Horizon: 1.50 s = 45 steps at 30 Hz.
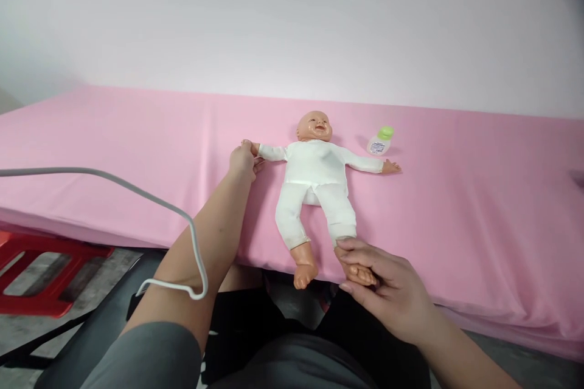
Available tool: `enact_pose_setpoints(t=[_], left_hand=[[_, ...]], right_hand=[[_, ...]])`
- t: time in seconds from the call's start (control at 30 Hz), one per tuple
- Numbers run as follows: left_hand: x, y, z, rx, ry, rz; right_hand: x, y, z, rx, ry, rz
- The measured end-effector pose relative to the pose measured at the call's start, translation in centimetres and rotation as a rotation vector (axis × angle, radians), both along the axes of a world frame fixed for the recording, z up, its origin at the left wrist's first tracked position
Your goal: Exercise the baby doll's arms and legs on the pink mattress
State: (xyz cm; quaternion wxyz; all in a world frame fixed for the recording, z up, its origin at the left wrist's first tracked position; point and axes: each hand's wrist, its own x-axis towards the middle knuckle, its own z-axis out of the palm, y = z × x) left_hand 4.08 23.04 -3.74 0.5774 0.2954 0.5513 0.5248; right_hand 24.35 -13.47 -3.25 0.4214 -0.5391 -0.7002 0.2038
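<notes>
A baby doll (316, 176) in a white bodysuit lies on its back on the pink sheet (137, 152), arms spread, feet toward me at the near edge. My left hand (243, 161) grips the doll's hand at the end of its outstretched arm on the left. My right hand (383, 289) is closed around the doll's foot on the right, at the sheet's near edge. The doll's other foot (305, 272) hangs free over the edge. A small clear bottle with a green cap (380, 140) lies just beyond the doll's other hand.
A grey cable (137, 194) arcs over my left forearm. A red frame (41, 273) stands on the floor at the lower left. A plain white wall (292, 24) backs the pink surface. My dark clothing fills the bottom.
</notes>
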Motion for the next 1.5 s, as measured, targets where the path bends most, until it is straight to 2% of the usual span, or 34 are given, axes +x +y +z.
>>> enact_pose_setpoints(t=[0.17,0.3,0.47,0.6,0.77,0.87,1.03,1.17,1.33,1.5], left_hand=[[0.2,-0.4,-0.2,0.038,0.02,-0.04],[0.3,-1.2,0.3,0.118,0.075,-0.062],[1.1,-3.5,1.4,0.404,0.241,-0.125],[2.3,-5.9,1.7,0.665,0.462,-0.198],[3.8,-8.6,2.0,0.851,0.802,-0.4],[4.3,-9.5,2.2,0.936,0.9,-0.473],[4.4,-9.7,2.2,0.968,0.911,-0.519],[4.3,-9.5,2.2,0.957,0.889,-0.519],[3.7,-9.0,2.3,0.837,0.805,-0.451],[2.9,-7.5,2.2,0.693,0.537,-0.276]], right_hand=[[0.0,0.1,-0.9,-0.081,-0.131,0.065],[-0.1,0.2,-0.9,-0.074,-0.11,0.021],[0.2,1.0,0.7,0.032,-0.049,-0.065],[0.3,2.9,2.3,0.123,-0.024,-0.109],[0.4,6.2,3.8,0.155,0.001,-0.167],[0.6,8.3,4.1,0.158,0.017,-0.182],[1.3,10.6,3.6,0.121,0.028,-0.168],[1.3,10.5,3.3,0.12,0.014,-0.165],[1.2,7.4,3.2,0.117,-0.034,-0.238],[1.2,3.0,1.5,0.112,-0.093,-0.188]])
